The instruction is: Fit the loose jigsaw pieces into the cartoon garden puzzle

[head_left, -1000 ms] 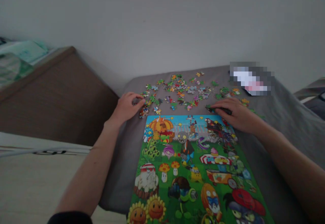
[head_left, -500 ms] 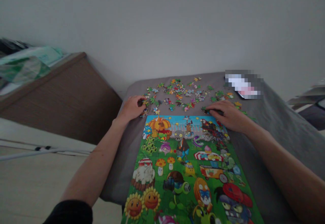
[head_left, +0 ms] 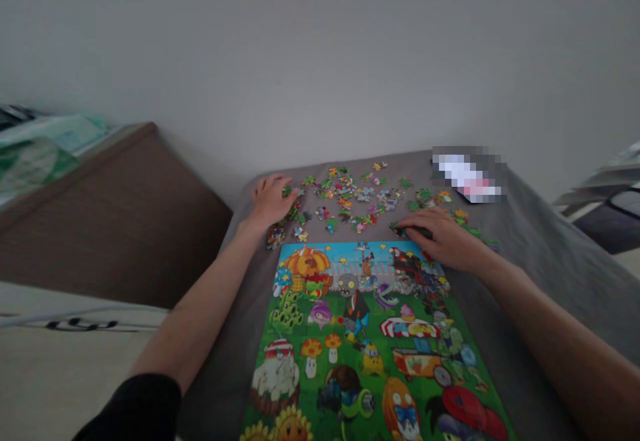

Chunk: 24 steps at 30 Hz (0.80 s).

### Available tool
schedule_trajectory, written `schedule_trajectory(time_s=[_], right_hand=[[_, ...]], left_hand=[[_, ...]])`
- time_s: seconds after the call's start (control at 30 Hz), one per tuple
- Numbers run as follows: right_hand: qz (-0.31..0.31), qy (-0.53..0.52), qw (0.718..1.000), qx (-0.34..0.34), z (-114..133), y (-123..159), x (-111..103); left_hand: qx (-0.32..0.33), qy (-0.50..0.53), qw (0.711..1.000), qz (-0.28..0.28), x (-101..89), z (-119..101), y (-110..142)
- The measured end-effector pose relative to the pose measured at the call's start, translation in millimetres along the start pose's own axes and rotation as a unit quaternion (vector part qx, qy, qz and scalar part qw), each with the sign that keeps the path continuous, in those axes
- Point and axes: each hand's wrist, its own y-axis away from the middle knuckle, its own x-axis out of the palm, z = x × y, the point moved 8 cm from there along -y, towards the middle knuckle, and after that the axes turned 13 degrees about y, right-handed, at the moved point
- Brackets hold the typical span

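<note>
A colourful cartoon puzzle picture sheet [head_left: 360,341] lies flat on a grey cloth-covered surface [head_left: 540,254]. Beyond its far edge, several loose puzzle pieces [head_left: 360,197] are scattered. My left hand [head_left: 273,201] rests on the pieces at the left end of the scatter, fingers stretched forward over them. My right hand [head_left: 440,234] lies palm down at the sheet's far right corner, fingers pressed on dark pieces [head_left: 407,231] beneath them.
A blurred-out flat object [head_left: 467,174] lies at the far right of the cloth. A brown headboard-like panel [head_left: 105,214] stands to the left, with green-white packaging [head_left: 40,151] on top. A pale wall is behind.
My left hand has reached forward from the sheet's left corner into the loose pieces and its fingers have spread. My right hand has stayed put. The view has shifted slightly.
</note>
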Motion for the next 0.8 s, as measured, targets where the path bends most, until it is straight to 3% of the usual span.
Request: schedule_trajectory(time_s=[0.17, 0.3, 0.4, 0.5, 0.6, 0.7, 0.8], right_hand=[[0.027, -0.002, 1.000, 0.015, -3, -1, -1], [0.029, -0.003, 0.999, 0.023, -4, -1, -4], [0.026, -0.003, 0.999, 0.020, -3, -1, -6], [0.031, 0.002, 0.999, 0.016, -1, -1, -8], [0.034, 0.004, 0.999, 0.019, -3, -1, -8], [0.031, 0.003, 0.999, 0.021, -5, -1, -7], [0.029, 0.010, 0.999, 0.022, -7, -1, -6]], left_hand=[[-0.020, 0.022, 0.999, 0.024, 18.2, 4, -30], [-0.013, 0.070, 0.997, 0.025, 16.8, 4, -35], [0.009, 0.132, 0.991, 0.035, 8.3, -6, -35], [0.034, 0.197, 0.977, 0.069, 1.3, -31, -28], [0.062, 0.245, 0.956, 0.152, 5.5, -68, -4], [0.124, 0.287, 0.892, 0.326, 23.5, -109, 46], [0.140, 0.261, 0.864, 0.407, 31.6, -117, 96]])
